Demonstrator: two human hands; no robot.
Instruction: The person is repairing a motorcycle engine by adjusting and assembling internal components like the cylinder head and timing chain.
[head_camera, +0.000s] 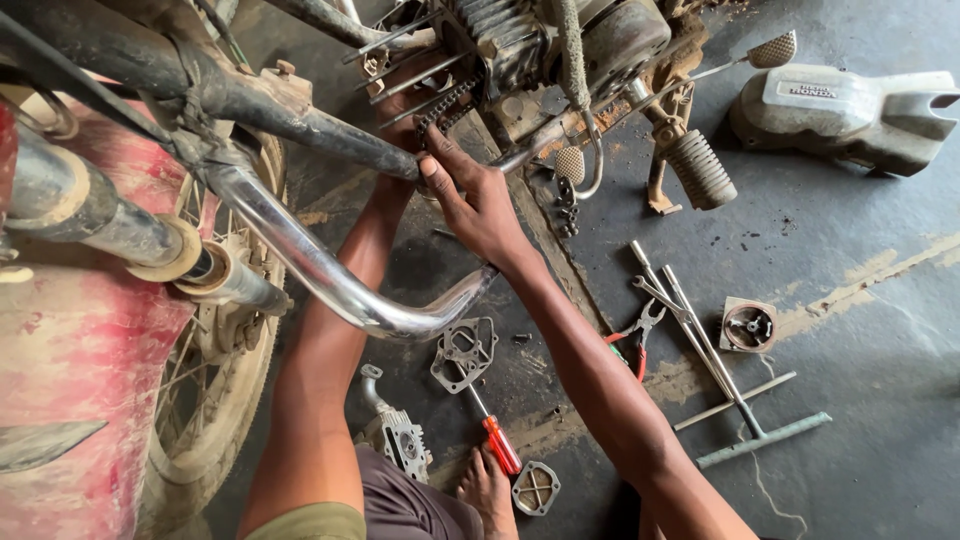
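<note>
Chain (440, 108) — greasy steel, heavy for its size, limp and slippery — hangs under the engine (520, 45). Right hand (480, 205) pinches its links; pinching across the plates would grip best. Left hand (400, 110) reaches behind, its grip hidden.

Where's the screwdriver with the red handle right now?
In the head view, the red-handled screwdriver lies on the floor near the bottom centre, its shaft running under a flat metal gasket plate, its handle beside the person's foot.
</note>
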